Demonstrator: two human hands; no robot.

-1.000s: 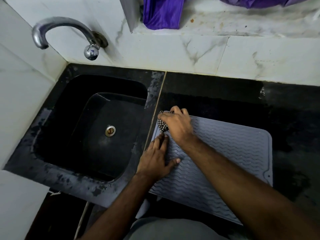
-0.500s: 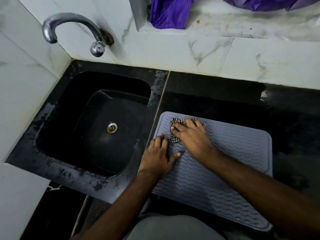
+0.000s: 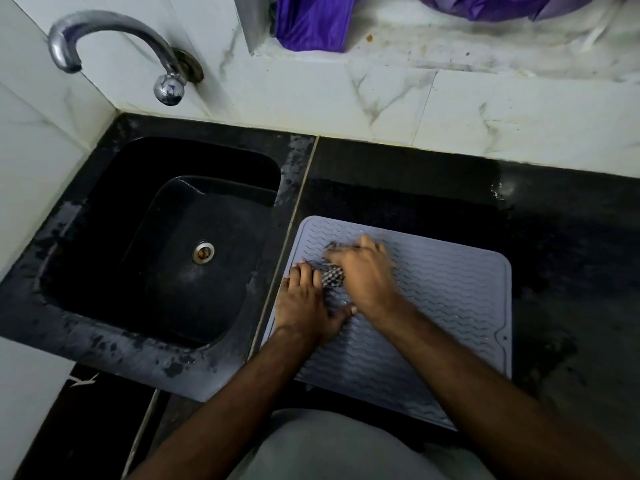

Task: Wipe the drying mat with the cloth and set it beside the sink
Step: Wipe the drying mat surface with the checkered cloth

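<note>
Grey mat (image 3: 433,306), one cloth (image 3: 333,276), two hands

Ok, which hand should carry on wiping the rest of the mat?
Right. The right hand already presses the checked cloth on the drying mat, with the unwiped side on its side. The left hand lies flat, likely steadying the mat's sink-side edge.

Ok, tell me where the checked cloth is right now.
In the head view, the black-and-white checked cloth lies on the grey ribbed drying mat near its sink-side edge, under the right hand, with the left hand pressing the mat just beside it.
</note>
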